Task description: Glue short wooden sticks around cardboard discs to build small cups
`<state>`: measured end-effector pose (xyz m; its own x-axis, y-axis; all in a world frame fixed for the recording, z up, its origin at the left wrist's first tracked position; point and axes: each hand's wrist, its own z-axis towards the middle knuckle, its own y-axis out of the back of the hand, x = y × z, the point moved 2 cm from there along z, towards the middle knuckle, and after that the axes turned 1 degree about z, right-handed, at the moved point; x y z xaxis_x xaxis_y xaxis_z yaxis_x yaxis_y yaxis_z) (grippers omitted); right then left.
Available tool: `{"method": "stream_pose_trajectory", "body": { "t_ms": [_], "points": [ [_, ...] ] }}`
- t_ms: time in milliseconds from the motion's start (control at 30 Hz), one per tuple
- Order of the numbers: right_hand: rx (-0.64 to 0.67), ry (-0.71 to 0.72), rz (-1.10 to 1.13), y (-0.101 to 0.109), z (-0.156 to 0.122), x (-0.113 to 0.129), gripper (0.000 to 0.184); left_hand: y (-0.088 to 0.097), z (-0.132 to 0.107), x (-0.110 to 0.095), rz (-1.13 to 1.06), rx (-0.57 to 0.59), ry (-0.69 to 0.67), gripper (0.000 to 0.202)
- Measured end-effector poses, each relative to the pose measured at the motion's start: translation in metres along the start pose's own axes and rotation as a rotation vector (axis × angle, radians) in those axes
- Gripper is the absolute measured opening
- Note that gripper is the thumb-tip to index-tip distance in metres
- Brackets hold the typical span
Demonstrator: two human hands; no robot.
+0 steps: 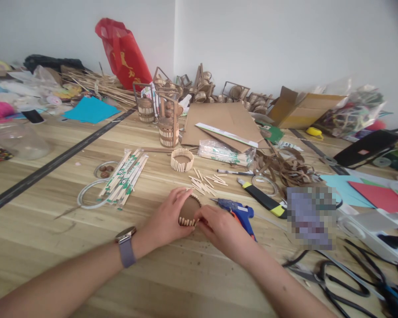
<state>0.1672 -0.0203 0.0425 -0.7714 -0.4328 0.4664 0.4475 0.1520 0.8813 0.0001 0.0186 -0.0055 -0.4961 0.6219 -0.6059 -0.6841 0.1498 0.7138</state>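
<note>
My left hand [167, 218] curls around a brown cardboard ring [189, 211] lined with short wooden sticks and holds it on the wooden table [86, 265]. My right hand [219, 229] pinches the ring's near right edge, fingers pressed on the sticks. A blue glue gun [240, 214] lies just right of my right hand. Loose cut sticks [205, 182] are scattered just beyond the ring. A finished stick ring [182, 159] stands further back.
Wrapped chopsticks [124, 179] lie to the left beside a tape ring [89, 196]. A yellow-black utility knife [262, 199], cardboard strips [285, 168], black scissors [345, 282] and coloured paper [378, 196] sit on the right. Small stick lanterns [167, 121] and cardboard sheets [222, 121] stand behind.
</note>
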Motion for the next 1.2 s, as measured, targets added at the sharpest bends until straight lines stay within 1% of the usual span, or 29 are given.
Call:
{"method": "stream_pose_trajectory", "body": {
  "t_ms": [133, 300, 467, 667, 867, 967, 1100, 1200],
  "points": [
    [-0.048, 0.063, 0.035, -0.006, 0.0, -0.003, 0.019, 0.0, 0.0, -0.001, 0.003, -0.004, -0.015, 0.088],
    [-0.077, 0.08, 0.068, -0.008, 0.002, -0.004, 0.023, 0.0, 0.0, -0.002, -0.001, -0.002, -0.005, 0.088],
    [-0.123, 0.14, 0.091, -0.009, 0.002, -0.005, 0.025, 0.001, 0.001, -0.001, -0.026, 0.006, -0.006, 0.088],
    [-0.159, 0.238, 0.076, -0.01, 0.002, -0.006, 0.021, 0.0, 0.0, 0.001, -0.014, 0.002, -0.028, 0.089],
    [-0.153, 0.269, 0.08, -0.011, 0.002, -0.008, 0.019, 0.001, 0.0, -0.001, -0.02, 0.009, -0.021, 0.09],
    [-0.125, 0.263, 0.042, -0.009, 0.001, -0.008, 0.019, 0.002, 0.0, -0.003, -0.026, 0.021, -0.014, 0.088],
    [-0.109, 0.252, -0.063, -0.002, 0.0, -0.005, 0.021, 0.003, 0.0, -0.004, -0.034, 0.021, -0.021, 0.085],
    [-0.104, 0.24, -0.163, 0.002, 0.0, -0.004, 0.014, 0.003, 0.0, -0.004, -0.048, 0.016, -0.017, 0.085]
  ]
}}
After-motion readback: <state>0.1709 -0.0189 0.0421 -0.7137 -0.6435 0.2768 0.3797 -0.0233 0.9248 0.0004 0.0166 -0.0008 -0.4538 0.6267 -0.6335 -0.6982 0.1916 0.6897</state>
